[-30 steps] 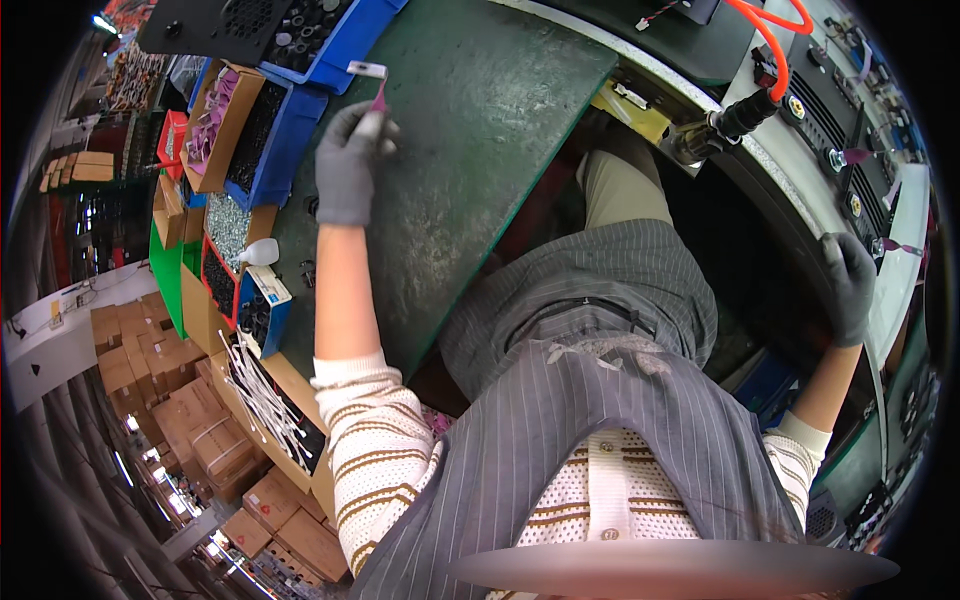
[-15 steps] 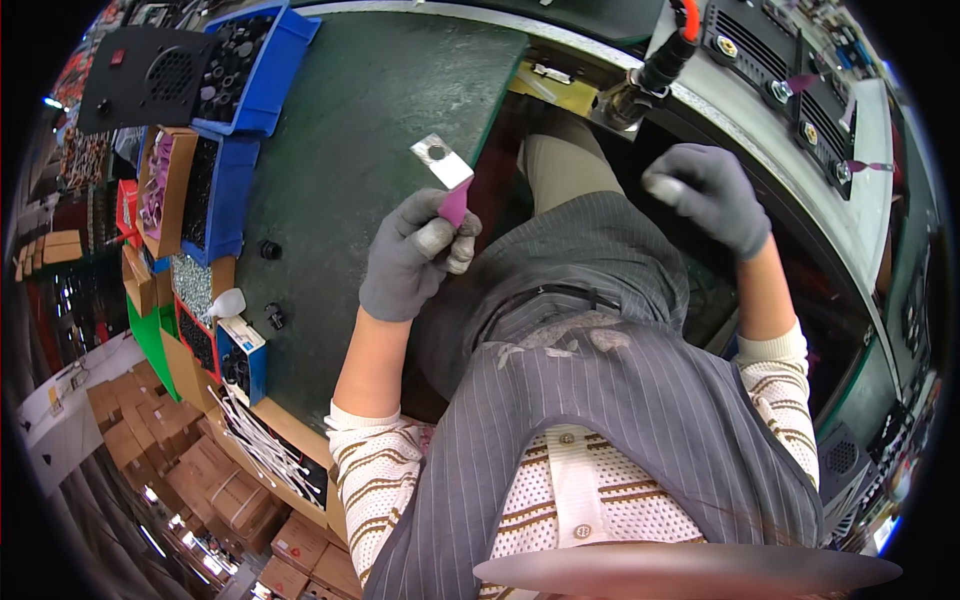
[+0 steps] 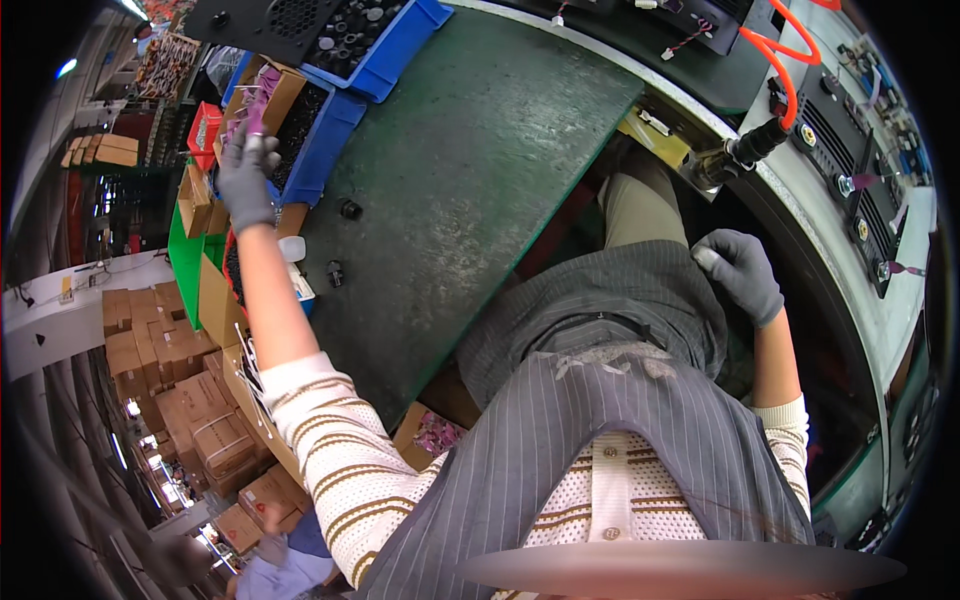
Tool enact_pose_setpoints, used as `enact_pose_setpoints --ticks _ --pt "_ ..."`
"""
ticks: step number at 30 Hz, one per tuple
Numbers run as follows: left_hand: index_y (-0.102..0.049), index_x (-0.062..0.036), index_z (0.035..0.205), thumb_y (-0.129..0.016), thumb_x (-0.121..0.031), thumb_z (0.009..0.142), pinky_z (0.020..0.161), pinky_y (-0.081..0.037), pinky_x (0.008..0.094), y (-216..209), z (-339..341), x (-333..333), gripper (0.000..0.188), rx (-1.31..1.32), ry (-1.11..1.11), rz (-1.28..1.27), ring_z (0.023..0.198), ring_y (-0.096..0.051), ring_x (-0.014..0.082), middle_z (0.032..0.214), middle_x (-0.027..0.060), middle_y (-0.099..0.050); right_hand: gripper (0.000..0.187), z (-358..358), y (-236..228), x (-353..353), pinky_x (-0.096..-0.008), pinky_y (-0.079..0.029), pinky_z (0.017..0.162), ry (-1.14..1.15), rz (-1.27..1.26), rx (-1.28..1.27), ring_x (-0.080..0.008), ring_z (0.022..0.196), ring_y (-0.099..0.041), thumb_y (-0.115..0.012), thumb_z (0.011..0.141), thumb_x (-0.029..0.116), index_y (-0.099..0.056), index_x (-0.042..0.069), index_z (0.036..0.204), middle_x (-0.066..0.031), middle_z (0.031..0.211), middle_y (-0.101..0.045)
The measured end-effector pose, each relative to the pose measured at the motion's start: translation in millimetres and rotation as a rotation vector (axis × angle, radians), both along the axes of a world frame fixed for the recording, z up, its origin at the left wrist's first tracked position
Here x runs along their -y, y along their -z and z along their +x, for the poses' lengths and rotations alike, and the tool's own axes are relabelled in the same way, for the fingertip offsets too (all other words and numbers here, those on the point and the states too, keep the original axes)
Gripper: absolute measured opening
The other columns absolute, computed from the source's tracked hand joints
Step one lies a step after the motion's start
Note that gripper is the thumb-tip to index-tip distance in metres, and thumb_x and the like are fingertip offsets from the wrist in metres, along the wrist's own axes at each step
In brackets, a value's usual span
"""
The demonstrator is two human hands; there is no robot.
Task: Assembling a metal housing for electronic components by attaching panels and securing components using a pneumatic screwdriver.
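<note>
Your left hand (image 3: 245, 175) stretches far left, fingers pinching a small purple piece (image 3: 256, 118) over the cardboard box (image 3: 275, 100); your right hand (image 3: 740, 272) rests curled, empty, on your lap.

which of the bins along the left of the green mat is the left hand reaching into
The open brown cardboard box, just left of the two blue plastic bins; the grey-gloved left hand is over its near edge, pinching a small purple piece.

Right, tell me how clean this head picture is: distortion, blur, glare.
Head view: strong fisheye, so the green mat's straight edges bow and the corners go black. The left hand at the cardboard box is slightly soft. The right hand by the lap is sharp. A blurred oval band crosses the bottom edge. Lamps glare at the upper left rim. Light on the mat is even, with faint shadows.
</note>
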State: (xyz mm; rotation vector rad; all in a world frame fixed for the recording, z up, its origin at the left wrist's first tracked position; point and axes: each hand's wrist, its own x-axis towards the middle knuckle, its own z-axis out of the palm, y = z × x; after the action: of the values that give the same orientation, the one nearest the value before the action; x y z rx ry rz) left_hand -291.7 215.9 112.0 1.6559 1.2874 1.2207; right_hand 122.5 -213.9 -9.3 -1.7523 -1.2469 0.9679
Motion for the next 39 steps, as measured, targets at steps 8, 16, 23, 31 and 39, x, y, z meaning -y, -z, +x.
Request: enact_pose_setpoints --ticks 8,16,23,31,39 --pt "-0.057 -0.0043 0.118 -0.062 -0.031 0.085 0.095 -0.044 0.0417 6 19 -6 0.044 -0.879 -0.272 0.804 0.108 -0.056 0.0329 0.115 0.0181 -0.06 0.025 -7 13 -4 -0.0296 -0.044 0.062 -0.001 -0.089 -0.082 -0.0125 0.064 -0.053 -0.063 0.085 0.022 -0.062 -0.003 0.084 -0.0091 0.068 -0.059" --pt "-0.056 -0.0125 0.12 -0.061 -0.032 0.08 0.103 -0.035 0.0443 97 191 148 0.044 -0.817 0.628 0.729 0.122 -0.047 0.0314 0.125 0.0124 -0.054 0.028 -8 22 -12 -0.0364 -0.045 0.064 -0.199 -0.15 0.173 -0.0285 0.067 -0.058 -0.062 0.085 0.028 -0.063 0.001 0.088 -0.0177 0.075 -0.06" --pt "-0.046 -0.0073 0.133 -0.066 -0.056 0.072 0.099 -0.036 0.0472 119 314 178 0.081 -1.067 0.653 0.812 0.125 -0.044 0.0322 0.134 0.018 -0.048 0.036 22 10 54 -0.0432 -0.048 0.073 -0.018 -0.294 0.277 -0.0338 0.082 -0.062 -0.059 0.085 0.04 -0.066 0.006 0.094 -0.0171 0.085 -0.065" --pt "-0.022 -0.0178 0.146 -0.07 -0.036 0.071 0.104 -0.027 0.0594 139 352 169 0.091 -1.236 0.416 0.613 0.137 -0.028 0.0318 0.149 0.0137 -0.028 0.042 86 -35 264 -0.0438 -0.049 0.077 0.763 -0.522 0.732 -0.0346 0.086 -0.063 -0.056 0.082 0.05 -0.068 0.01 0.091 -0.0168 0.088 -0.066" --pt "-0.019 -0.0208 0.147 -0.065 -0.029 0.075 0.103 -0.027 0.0616 137 353 172 0.086 -1.353 0.445 0.536 0.138 -0.026 0.0301 0.151 0.0096 -0.026 0.047 57 -141 501 -0.0466 -0.046 0.09 1.712 -1.492 1.11 -0.0322 0.113 -0.056 -0.06 0.076 0.039 -0.06 0.013 0.115 -0.0143 0.123 -0.058"
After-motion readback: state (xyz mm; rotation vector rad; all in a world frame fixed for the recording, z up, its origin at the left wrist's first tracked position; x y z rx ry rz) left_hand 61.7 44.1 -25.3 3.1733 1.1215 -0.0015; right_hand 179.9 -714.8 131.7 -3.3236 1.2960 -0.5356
